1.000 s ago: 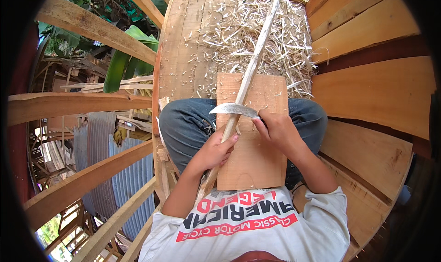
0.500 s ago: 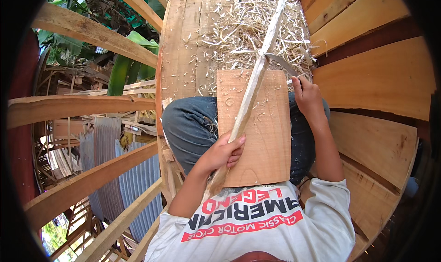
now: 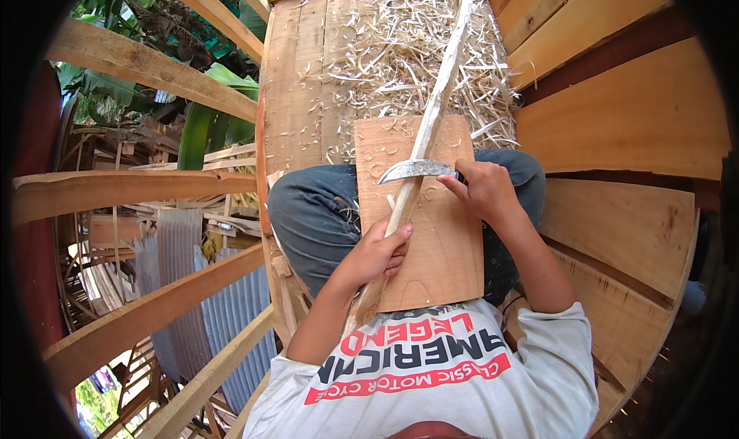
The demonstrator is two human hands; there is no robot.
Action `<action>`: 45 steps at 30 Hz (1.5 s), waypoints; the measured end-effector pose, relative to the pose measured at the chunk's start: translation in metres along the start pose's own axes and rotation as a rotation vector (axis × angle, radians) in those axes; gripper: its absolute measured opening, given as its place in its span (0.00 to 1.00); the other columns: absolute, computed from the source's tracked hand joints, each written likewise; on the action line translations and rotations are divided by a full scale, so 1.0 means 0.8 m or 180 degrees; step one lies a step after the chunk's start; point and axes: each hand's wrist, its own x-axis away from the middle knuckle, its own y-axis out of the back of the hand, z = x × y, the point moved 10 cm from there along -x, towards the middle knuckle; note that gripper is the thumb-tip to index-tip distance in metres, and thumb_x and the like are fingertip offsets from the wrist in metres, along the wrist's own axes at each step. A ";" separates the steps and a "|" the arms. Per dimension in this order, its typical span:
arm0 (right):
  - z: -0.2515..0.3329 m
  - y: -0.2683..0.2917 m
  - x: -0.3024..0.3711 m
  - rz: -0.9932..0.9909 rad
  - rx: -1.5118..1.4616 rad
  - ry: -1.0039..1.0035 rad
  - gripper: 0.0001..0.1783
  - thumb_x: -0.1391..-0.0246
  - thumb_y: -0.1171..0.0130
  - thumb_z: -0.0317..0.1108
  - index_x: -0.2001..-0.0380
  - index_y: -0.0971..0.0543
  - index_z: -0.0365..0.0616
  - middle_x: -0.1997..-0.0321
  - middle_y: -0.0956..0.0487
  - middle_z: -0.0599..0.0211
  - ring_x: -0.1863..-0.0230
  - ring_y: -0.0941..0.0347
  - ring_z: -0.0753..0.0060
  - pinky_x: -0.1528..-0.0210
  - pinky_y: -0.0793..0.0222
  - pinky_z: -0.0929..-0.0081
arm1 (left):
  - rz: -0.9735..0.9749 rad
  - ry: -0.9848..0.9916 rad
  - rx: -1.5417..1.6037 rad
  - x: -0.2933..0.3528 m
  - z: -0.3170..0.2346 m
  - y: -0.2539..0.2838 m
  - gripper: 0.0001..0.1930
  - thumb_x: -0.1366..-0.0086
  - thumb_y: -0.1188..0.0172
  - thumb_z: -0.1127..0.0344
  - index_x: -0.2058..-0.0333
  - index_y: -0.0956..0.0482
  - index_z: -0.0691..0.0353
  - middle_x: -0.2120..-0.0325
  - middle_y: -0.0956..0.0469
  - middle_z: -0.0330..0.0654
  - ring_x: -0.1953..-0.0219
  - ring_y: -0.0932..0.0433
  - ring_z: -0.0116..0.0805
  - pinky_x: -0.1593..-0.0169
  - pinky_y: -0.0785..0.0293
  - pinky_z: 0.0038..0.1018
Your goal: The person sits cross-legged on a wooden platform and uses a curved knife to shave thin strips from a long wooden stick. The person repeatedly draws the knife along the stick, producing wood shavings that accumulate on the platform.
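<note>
My left hand (image 3: pixel 379 251) is wrapped round the lower part of a long pale wooden stick (image 3: pixel 436 110), which slants up and away to the right. In my right hand (image 3: pixel 483 186) is a knife with a curved blade (image 3: pixel 416 170); its handle is mostly hidden by my fingers. The blade lies across the stick, a little above my left hand. A thin curl of wood stands at the stick's left side below the blade. Under the stick, a flat wooden board (image 3: pixel 439 262) rests on my lap, with small shavings on it.
Wood shavings (image 3: pixel 392 54) cover much of the plank floor (image 3: pixel 296 85) beyond my knees. Wooden rails (image 3: pixel 138 189) run along the left, with corrugated metal sheets (image 3: pixel 231 308) outside them. Wide planks (image 3: pixel 616 116) form the right side.
My right hand has drawn the knife down along the stick toward my left hand. The stick's far end has dipped slightly. My left hand keeps its hold.
</note>
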 end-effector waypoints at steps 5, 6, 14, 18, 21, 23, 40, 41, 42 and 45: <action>-0.037 0.019 -0.020 -0.0507 0.0256 -0.0109 0.29 0.46 0.43 0.59 0.81 0.25 0.41 0.84 0.25 0.54 0.79 0.25 0.50 0.77 0.31 0.59 | -0.0057 -0.0021 -0.0135 0.002 0.002 -0.006 0.11 0.28 0.52 0.58 0.68 0.40 0.54 0.83 0.46 0.27 0.85 0.47 0.17 0.83 0.47 0.18; -0.042 0.022 -0.024 -0.0514 0.0293 -0.0130 0.28 0.46 0.43 0.59 0.81 0.25 0.42 0.84 0.25 0.54 0.79 0.25 0.50 0.77 0.31 0.59 | -0.0103 -0.0037 -0.0183 0.004 0.000 -0.006 0.11 0.28 0.52 0.58 0.68 0.40 0.54 0.83 0.46 0.27 0.85 0.47 0.17 0.83 0.47 0.18; -0.175 0.050 -0.060 -0.0744 -0.0273 -0.1558 0.35 0.41 0.53 0.63 0.78 0.22 0.36 0.81 0.25 0.46 0.76 0.27 0.40 0.73 0.33 0.54 | 0.0006 -0.0064 -0.0224 0.007 0.004 -0.011 0.08 0.29 0.51 0.59 0.63 0.39 0.54 0.82 0.45 0.28 0.85 0.46 0.18 0.82 0.45 0.18; -0.159 0.074 -0.046 -0.0812 -0.0197 -0.1459 0.35 0.40 0.54 0.62 0.77 0.22 0.35 0.80 0.25 0.43 0.74 0.28 0.38 0.72 0.34 0.53 | 0.0075 -0.0029 -0.0125 0.010 0.008 -0.002 0.09 0.29 0.51 0.58 0.64 0.38 0.54 0.82 0.44 0.29 0.84 0.44 0.18 0.82 0.42 0.19; -0.081 0.050 -0.017 -0.0699 -0.0148 -0.0838 0.33 0.42 0.49 0.60 0.81 0.24 0.36 0.83 0.26 0.47 0.75 0.27 0.41 0.73 0.33 0.54 | 0.0246 -0.0113 0.0013 0.003 -0.003 -0.001 0.11 0.29 0.51 0.57 0.68 0.37 0.55 0.81 0.44 0.30 0.83 0.41 0.20 0.80 0.39 0.19; -0.021 0.027 0.003 -0.0372 -0.0175 -0.0386 0.30 0.42 0.46 0.55 0.83 0.26 0.37 0.86 0.28 0.51 0.82 0.29 0.48 0.79 0.37 0.58 | 0.0283 -0.0236 0.0085 -0.003 -0.004 0.000 0.12 0.29 0.51 0.56 0.68 0.37 0.55 0.81 0.43 0.30 0.82 0.39 0.21 0.80 0.38 0.18; -0.183 0.080 -0.032 -0.0484 0.0240 -0.1665 0.39 0.43 0.54 0.66 0.81 0.22 0.36 0.79 0.24 0.44 0.71 0.25 0.40 0.68 0.31 0.52 | -0.0682 -0.1402 -0.1683 0.006 -0.027 0.006 0.17 0.30 0.50 0.60 0.52 0.33 0.69 0.76 0.32 0.38 0.73 0.35 0.26 0.66 0.36 0.24; -0.151 0.071 -0.026 -0.0413 0.0191 -0.1506 0.38 0.42 0.53 0.65 0.82 0.22 0.36 0.79 0.24 0.44 0.71 0.25 0.40 0.68 0.31 0.53 | -0.0694 -0.1185 -0.1576 0.004 -0.024 0.010 0.17 0.31 0.49 0.60 0.53 0.33 0.70 0.74 0.31 0.39 0.70 0.35 0.26 0.63 0.35 0.25; -0.117 0.059 -0.018 -0.0350 0.0155 -0.1223 0.37 0.43 0.52 0.64 0.83 0.23 0.37 0.80 0.24 0.44 0.72 0.25 0.41 0.69 0.31 0.53 | -0.0705 -0.0967 -0.1470 0.003 -0.021 0.013 0.17 0.31 0.49 0.60 0.54 0.32 0.70 0.72 0.30 0.40 0.67 0.34 0.27 0.61 0.34 0.25; -0.033 0.011 0.007 0.0084 -0.0028 -0.0583 0.36 0.45 0.49 0.64 0.85 0.24 0.38 0.83 0.25 0.46 0.76 0.24 0.46 0.74 0.30 0.56 | -0.0697 -0.0705 -0.1431 0.001 -0.017 0.013 0.17 0.31 0.49 0.60 0.55 0.32 0.70 0.71 0.29 0.42 0.65 0.33 0.28 0.58 0.33 0.26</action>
